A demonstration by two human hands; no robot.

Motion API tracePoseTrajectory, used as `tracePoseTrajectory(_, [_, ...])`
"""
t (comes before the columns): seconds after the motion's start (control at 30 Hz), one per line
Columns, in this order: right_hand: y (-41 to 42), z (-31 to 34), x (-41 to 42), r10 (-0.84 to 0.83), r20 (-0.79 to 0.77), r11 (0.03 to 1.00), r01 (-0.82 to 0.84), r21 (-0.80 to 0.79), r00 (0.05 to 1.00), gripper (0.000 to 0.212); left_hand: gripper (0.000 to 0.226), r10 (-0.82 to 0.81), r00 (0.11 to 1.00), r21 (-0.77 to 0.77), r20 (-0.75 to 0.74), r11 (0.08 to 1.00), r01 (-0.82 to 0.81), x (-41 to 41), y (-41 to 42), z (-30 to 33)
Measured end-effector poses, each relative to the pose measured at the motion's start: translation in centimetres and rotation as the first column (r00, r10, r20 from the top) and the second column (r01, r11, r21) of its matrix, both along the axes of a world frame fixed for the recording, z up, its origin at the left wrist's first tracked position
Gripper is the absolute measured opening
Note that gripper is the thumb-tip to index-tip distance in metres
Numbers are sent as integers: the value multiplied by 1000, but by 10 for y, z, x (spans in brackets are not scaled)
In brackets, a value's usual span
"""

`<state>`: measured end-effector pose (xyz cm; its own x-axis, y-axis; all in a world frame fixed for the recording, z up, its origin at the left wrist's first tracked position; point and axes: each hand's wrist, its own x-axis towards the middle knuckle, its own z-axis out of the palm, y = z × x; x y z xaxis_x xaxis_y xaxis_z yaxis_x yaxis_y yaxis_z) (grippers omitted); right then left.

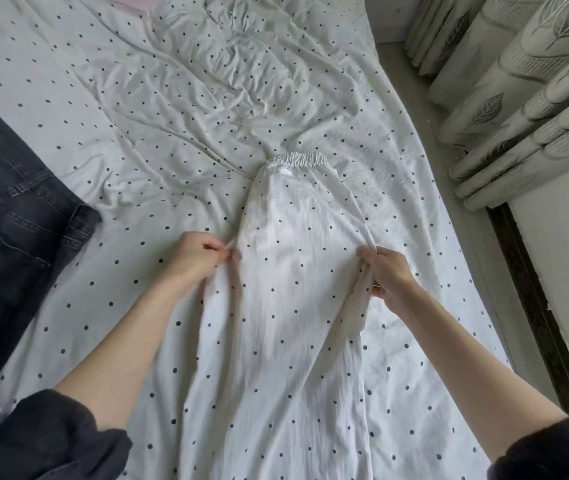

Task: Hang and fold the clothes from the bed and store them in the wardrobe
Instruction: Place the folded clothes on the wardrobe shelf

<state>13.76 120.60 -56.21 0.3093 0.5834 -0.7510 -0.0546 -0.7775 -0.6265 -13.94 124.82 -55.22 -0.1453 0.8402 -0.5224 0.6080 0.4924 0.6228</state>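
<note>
A white garment with dark dots [293, 289] lies lengthwise on the bed, its elastic waistband [298, 158] at the far end. My left hand [194, 256] pinches the garment's left edge. On the opposite side, my right hand [388, 271] grips a bunch of the fabric at the right edge. The cloth between the two hands is lifted slightly and looks blurred. The garment's near end runs out of the bottom of the frame.
The bed [144, 109] wears a wrinkled white sheet with the same dots. Dark jeans [16, 209] lie at the left edge, and a pink item [130, 0] shows at the top. Patterned curtains [525, 81] and floor [456, 161] lie to the right.
</note>
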Motion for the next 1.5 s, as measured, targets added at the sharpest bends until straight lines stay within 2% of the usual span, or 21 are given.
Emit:
tracePoseTrajectory(0.07, [1, 2, -1, 14, 7, 999, -14, 31, 1000, 19, 9, 272, 949, -94, 160, 961, -260, -16, 3, 3])
tracePoseTrajectory(0.13, [1, 4, -5, 64, 16, 997, -65, 52, 998, 21, 17, 364, 911, -142, 195, 929, -341, -23, 4, 2])
tracePoseTrajectory(0.23, [-3, 5, -9, 112, 25, 993, -113, 42, 993, 23, 4, 354, 928, -29, 112, 935, -353, -15, 0, 0])
tracePoseTrajectory(0.3, [-12, 10, -6, 130, -31, 991, -129, 15, 991, 29, 13, 348, 927, 20, 138, 935, -354, -14, -6, 0])
tracePoseTrajectory(0.4, [-38, 11, 5, 252, -190, 964, -264, -42, 949, 42, 26, 235, 964, -41, 126, 972, -231, -23, -22, 2])
tracePoseTrajectory(0.47, [-60, 9, 9, 333, -275, 929, -363, -66, 902, 37, 25, 155, 983, -101, 94, 984, -146, -31, -36, 1])
tracePoseTrajectory(0.53, [-76, 4, 11, 311, -256, 937, -340, -77, 915, 28, 15, 241, 959, -109, 152, 968, -226, -37, -46, 0])
tracePoseTrajectory(0.6, [-82, 3, 12, 208, -191, 972, -224, -67, 959, 25, 15, 351, 911, -103, 215, 936, -336, -38, -49, 1])
tracePoseTrajectory(0.7, [-86, 6, 9, 115, -111, 993, -117, -11, 987, 21, 10, 358, 910, -41, 209, 933, -357, -33, -53, 2])
tracePoseTrajectory(0.8, [-99, 9, 1, 158, -95, 987, -161, -17, 983, 30, 14, 324, 922, -16, 212, 944, -328, -33, -66, 4])
tracePoseTrajectory(0.9, [-127, 13, -6, 156, -134, 987, -160, -16, 979, 33, 19, 288, 919, -83, 267, 958, -276, -41, -98, 5])
tracePoseTrajectory(1.03, [-166, 14, -11, 195, -151, 980, -198, -4, 969, 29, 14, 267, 928, -172, 260, 959, -227, -44, -141, -3])
tracePoseTrajectory(1.2, [-212, 7, -24, 261, -100, 963, -266, -44, 960, 15, 11, 275, 921, -110, 275, 961, -254, -40, -187, -12])
tracePoseTrajectory(1.3, [-249, 1, -31, 309, -61, 948, -312, -59, 949, 18, 12, 242, 936, -79, 255, 970, -230, -42, -230, -18])
tracePoseTrajectory(1.43, [-290, -9, -32, 306, 7, 947, -303, -105, 952, 14, 12, 245, 931, -100, 271, 969, -226, -50, -286, -29])
tracePoseTrajectory(1.5, [-308, -14, -29, 263, -12, 960, -262, -99, 965, 15, 10, 240, 931, -107, 276, 970, -218, -53, -312, -33])
